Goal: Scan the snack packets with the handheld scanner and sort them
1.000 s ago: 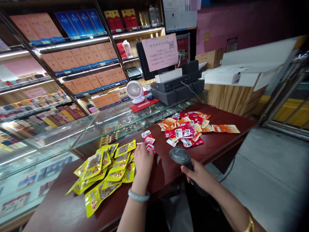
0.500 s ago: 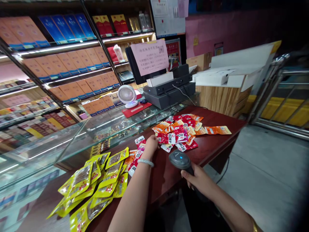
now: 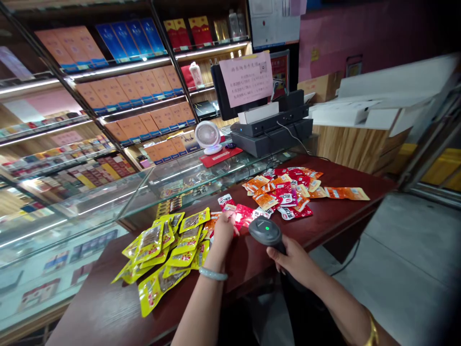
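My left hand [image 3: 224, 234], with a pale bangle at the wrist, is closed on a red snack packet [image 3: 245, 216] over the dark red desk. Gripped in my right hand [image 3: 293, 258] is a black barcode scanner [image 3: 265, 231]. Its head points at the red packet and a green light glows on top. Beyond lies a heap of red and orange snack packets [image 3: 284, 192]. Left of my left hand sits a pile of yellow snack packets [image 3: 169, 250]. More red and orange packets [image 3: 213, 222] are partly hidden behind that hand.
A glass display counter [image 3: 144, 187] runs along the left. At the back stand a small white fan [image 3: 208, 136], a black cash drawer [image 3: 272, 137] and a monitor with a pink notice [image 3: 247, 79]. Shelves of boxes [image 3: 133, 89] line the wall. The desk [image 3: 342, 211] ends at the right.
My left hand has drawn a red packet away from the heap, leftward and under the scanner head. The scanner's light has turned from blue to green. The view has shifted left.
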Demonstrator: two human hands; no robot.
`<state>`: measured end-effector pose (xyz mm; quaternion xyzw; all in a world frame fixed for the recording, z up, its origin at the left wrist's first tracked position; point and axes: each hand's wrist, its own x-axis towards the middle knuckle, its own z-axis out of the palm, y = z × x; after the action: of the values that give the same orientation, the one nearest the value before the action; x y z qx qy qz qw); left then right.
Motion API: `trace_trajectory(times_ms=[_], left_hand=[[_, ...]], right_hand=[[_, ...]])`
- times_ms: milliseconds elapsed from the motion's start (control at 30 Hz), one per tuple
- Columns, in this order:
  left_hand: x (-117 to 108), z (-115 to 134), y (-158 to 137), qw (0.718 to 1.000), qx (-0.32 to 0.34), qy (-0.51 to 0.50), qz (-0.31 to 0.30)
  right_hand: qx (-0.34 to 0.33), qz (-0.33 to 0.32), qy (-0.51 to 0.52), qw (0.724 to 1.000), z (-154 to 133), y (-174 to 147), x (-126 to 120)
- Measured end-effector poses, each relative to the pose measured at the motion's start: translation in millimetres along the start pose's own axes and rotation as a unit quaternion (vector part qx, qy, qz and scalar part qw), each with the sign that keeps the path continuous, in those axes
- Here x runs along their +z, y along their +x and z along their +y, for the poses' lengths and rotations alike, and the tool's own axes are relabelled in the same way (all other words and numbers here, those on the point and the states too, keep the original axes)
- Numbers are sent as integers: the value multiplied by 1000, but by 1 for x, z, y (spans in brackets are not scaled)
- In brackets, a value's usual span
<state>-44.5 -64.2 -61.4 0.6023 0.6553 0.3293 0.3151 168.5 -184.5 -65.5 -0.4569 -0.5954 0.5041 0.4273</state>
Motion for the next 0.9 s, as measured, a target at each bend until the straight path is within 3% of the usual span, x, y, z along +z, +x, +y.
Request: trace_trajectory(times_ms=[100,167,233,267,467,633,767,900], left_hand=[[-32,-9,-6,990,8,95,103],[-47,-11,-9,963,32,176,202],[-49,-6,-11,931,70,239,268],[-45,-2,-12,922,96,259,273],[31,43,0,935,191,279,111],[84,66,20,917,242,318,6],[95,69,31,894,230,383,-46],[86,69,30,890,225,388,-76]], right_hand=[[8,-2,-15,1000,2,-3,3],[14,-1,-27,1000,4,-5,3],[18,3,-28,999,8,-6,0],[18,7,-27,999,11,-7,-2],[23,35,-40,998,28,-10,-17],[46,62,-20,997,28,-17,-31],[52,73,-25,996,22,-20,-37],[40,73,-32,996,25,-19,-38]])
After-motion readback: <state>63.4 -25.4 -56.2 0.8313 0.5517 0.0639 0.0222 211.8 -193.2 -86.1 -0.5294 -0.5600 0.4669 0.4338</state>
